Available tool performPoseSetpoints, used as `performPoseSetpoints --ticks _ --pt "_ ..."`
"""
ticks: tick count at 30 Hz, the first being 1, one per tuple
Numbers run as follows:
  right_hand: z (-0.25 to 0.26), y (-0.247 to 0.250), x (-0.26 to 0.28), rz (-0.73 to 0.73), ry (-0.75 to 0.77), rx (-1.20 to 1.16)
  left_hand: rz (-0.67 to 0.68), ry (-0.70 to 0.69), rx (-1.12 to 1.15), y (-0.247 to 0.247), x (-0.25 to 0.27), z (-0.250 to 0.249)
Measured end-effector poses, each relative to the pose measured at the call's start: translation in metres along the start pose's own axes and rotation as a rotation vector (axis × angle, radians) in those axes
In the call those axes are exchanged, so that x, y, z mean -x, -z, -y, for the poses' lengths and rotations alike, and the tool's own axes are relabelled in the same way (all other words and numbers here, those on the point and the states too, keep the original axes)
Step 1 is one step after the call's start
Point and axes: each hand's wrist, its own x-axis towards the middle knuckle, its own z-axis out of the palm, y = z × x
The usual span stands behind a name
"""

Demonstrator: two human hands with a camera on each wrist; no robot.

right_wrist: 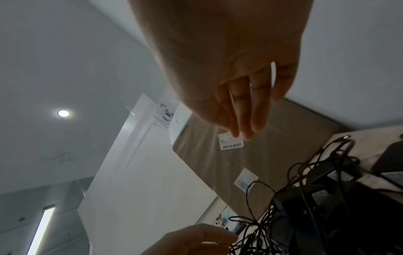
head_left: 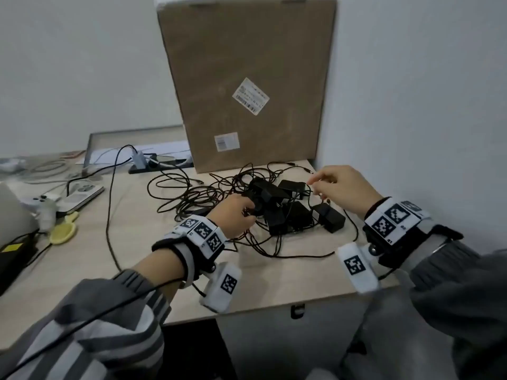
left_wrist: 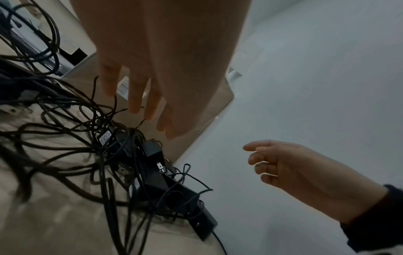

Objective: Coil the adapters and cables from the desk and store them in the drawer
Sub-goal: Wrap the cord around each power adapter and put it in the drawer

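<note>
Several black adapters (head_left: 285,212) lie heaped on the light wooden desk (head_left: 274,281), wrapped in a tangle of thin black cables (head_left: 192,196). My left hand (head_left: 247,212) reaches into the left side of the heap. In the left wrist view its fingers (left_wrist: 150,112) hang straight over the cables (left_wrist: 72,141) and hold nothing. My right hand (head_left: 318,185) hovers over the heap's right side with loosely bent fingers close to a cable loop. In the right wrist view its fingers (right_wrist: 246,131) are straight and hold nothing, above the adapters (right_wrist: 316,207).
A tall cardboard box (head_left: 247,86) stands right behind the heap, and a wall closes the right side. On the left are a dark power strip (head_left: 156,164), a white power strip (head_left: 82,196), a yellow object (head_left: 64,231) and a laptop (head_left: 13,215). A grey cabinet front (head_left: 297,311) sits under the desk edge.
</note>
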Motion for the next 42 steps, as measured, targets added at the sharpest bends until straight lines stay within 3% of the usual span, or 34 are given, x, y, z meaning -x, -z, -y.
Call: performPoseSetpoints --ticks 7,14,17,23,27,35,39,42 --pt "-0.002 -0.053 -0.09 0.368 -0.038 0.326 0.228 0.007 -0.062 -0.014 -0.036 0.024" --pt "-0.009 -0.096 -0.13 0.618 -0.102 0.626 0.264 -0.011 -0.141 -0.026 -0.034 0.045" --pt "-0.01 -0.103 -0.13 0.661 -0.164 0.616 0.279 0.03 -0.165 -0.028 -0.028 0.056" --pt "-0.012 -0.118 -0.119 0.593 -0.09 0.648 0.265 0.184 -0.204 -0.023 -0.011 0.074" --pt "-0.008 -0.129 -0.113 0.554 -0.049 0.601 0.258 0.205 -0.249 -0.019 -0.001 0.09" --pt "0.015 -0.121 -0.107 0.346 0.033 0.545 0.244 0.304 -0.219 -0.009 0.01 0.106" --pt "0.038 -0.094 -0.103 0.191 0.048 0.28 0.223 0.23 -0.102 0.011 0.007 0.091" --pt "0.063 -0.066 -0.103 0.085 0.034 0.045 0.1 0.182 0.009 0.032 0.001 0.074"
